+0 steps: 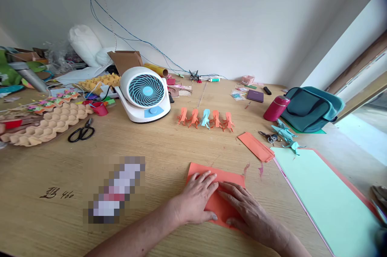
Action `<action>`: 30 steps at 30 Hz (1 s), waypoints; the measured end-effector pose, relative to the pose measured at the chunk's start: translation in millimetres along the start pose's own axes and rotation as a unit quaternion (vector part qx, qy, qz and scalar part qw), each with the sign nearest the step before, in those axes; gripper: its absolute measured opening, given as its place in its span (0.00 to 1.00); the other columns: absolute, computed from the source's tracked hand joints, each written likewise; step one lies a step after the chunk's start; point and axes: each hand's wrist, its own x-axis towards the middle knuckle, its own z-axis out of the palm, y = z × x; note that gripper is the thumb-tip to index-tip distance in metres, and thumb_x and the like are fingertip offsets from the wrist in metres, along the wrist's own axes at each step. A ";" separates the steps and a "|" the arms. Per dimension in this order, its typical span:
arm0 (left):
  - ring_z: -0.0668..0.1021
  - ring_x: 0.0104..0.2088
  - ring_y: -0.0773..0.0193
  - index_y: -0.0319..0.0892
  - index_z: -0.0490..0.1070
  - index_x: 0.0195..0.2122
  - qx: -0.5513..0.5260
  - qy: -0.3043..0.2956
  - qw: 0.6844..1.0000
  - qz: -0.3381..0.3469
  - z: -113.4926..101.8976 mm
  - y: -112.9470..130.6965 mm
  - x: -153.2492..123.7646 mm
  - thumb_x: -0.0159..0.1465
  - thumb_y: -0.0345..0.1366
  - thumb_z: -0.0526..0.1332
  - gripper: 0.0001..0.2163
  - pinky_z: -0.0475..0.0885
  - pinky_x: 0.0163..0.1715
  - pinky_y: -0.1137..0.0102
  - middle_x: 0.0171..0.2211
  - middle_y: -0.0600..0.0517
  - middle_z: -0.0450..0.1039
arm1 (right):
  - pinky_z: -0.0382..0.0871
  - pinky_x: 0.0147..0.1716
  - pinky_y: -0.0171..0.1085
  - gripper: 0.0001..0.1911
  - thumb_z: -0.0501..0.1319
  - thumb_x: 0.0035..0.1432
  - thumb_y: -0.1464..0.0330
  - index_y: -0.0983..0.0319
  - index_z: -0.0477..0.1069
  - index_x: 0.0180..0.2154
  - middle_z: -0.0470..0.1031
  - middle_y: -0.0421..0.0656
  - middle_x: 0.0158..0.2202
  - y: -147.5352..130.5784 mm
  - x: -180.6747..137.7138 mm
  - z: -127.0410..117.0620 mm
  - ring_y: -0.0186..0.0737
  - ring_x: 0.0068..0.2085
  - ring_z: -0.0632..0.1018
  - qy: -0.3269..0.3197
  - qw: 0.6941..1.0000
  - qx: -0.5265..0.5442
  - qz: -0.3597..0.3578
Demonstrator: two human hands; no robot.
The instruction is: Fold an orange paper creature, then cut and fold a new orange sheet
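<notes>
Nearest the camera, the left hand [198, 200] and right hand [248, 208] press palm-down, fingers loosely spread, no pinch visible, on an orange sheet [224, 205] lying on the table [160, 180]. It looks light, thin, easily creased; edges seem the best hold. Beyond stand five folded paper figures [205, 119].

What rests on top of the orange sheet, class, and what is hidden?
The left hand and right hand rest on the orange sheet. The parts directly beneath them are covered and cannot be seen.

A white fan [145, 95] stands near black scissors [86, 127].
</notes>
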 end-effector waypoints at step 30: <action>0.44 0.69 0.47 0.44 0.47 0.68 -0.041 -0.009 0.999 0.033 -2.1 -12.0 -8.3 0.57 0.58 0.61 0.43 0.43 0.66 0.49 0.71 0.44 0.39 | 0.47 0.66 0.51 0.37 0.62 0.59 0.54 0.54 0.54 0.66 0.45 0.46 0.71 12.9 -4.1 -17.1 0.51 0.69 0.48 -0.068 0.993 0.098 -0.028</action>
